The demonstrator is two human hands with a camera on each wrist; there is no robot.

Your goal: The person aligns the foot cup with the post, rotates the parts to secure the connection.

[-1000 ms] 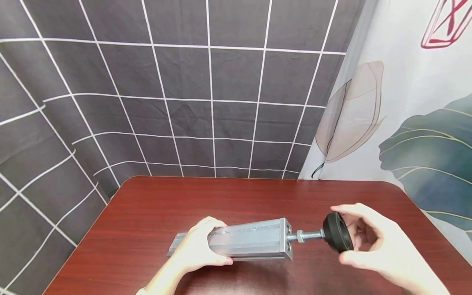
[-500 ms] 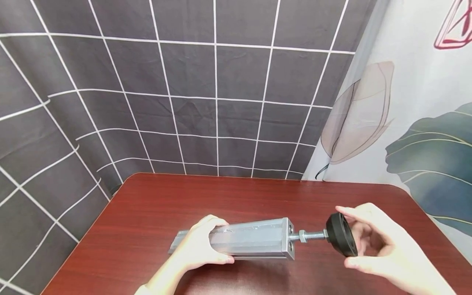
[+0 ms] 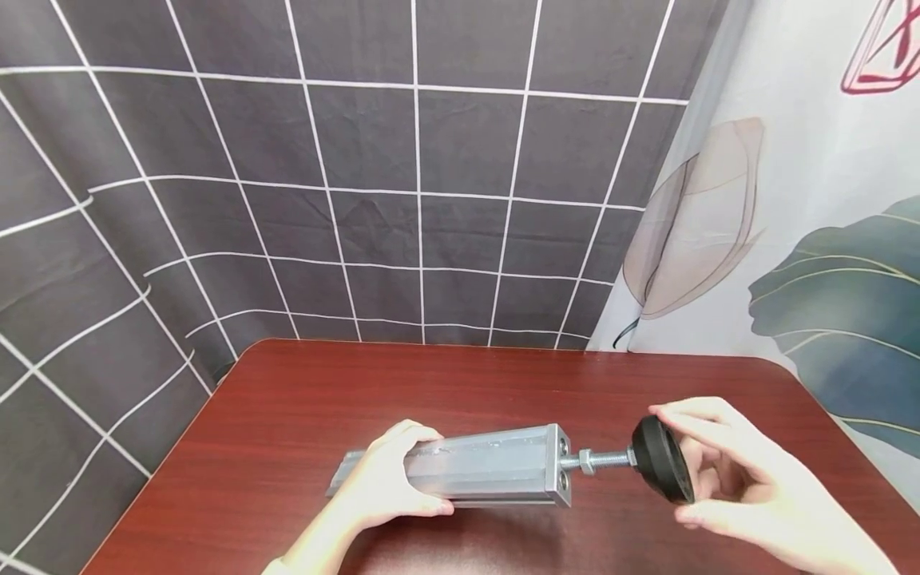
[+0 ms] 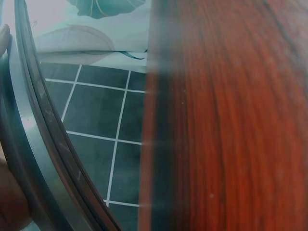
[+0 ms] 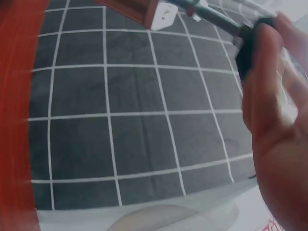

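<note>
My left hand point(image 3: 388, 475) grips the silver pneumatic cylinder point(image 3: 496, 463), thumb along the near side and fingers over the far side. The cylinder lies across the view, held just over the table, and the hand covers part of its left portion. From its right end plate sticks a threaded rod point(image 3: 611, 458) with a hex nut point(image 3: 586, 461) on it. At the rod's tip sits a black round foot point(image 3: 656, 459), tilted. My right hand point(image 3: 747, 479) pinches the foot's rim between fingertips above and thumb below. In the right wrist view, fingers partly hide the foot point(image 5: 248, 50).
A reddish-brown wooden table point(image 3: 431, 383) lies beneath the hands, with rounded far corners. Behind it hangs a dark grey curtain point(image 3: 366, 144) with white grid lines. To the right is a white curtain point(image 3: 791, 160) with leaf prints.
The black foot's tilt has changed slightly as the right hand's fingertips shifted on its rim. The left hand keeps its grip on the cylinder, and the head view has shifted a little.
</note>
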